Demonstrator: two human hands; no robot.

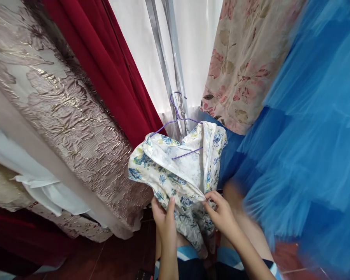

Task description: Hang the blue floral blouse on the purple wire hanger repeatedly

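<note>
Between long hanging garments, a floral garment (163,171) hangs from a purple hanger (177,116) in front of a pale metal stand (160,42), with the 2 hands at its lower front. Just what the hook catches on is hard to make out. The right hand (221,212) has its thumb and index finger together, clamped on the edge of the neckline where the 2 front panels meet. The left hand (165,216) lies along the garment's side, its thumb on the printed front and set apart from the other fingers; whether it grips the cloth, I cannot tell.

For working this edge, a light pinch seems best: the cloth looks thin and soft, and a hard pull could stretch the neckline or drag a shoulder off the hanger. The left hand does well to steady the side while the right fingertips run along the edge, turning it flat. Both shoulders are worth checking, since the hanger's bar shows through the open neck and the slanting front panel sags loosely. Keeping the elbows in would help too, with red cloth (105,70) to the left and blue tulle (317,116) crowding the right.
</note>
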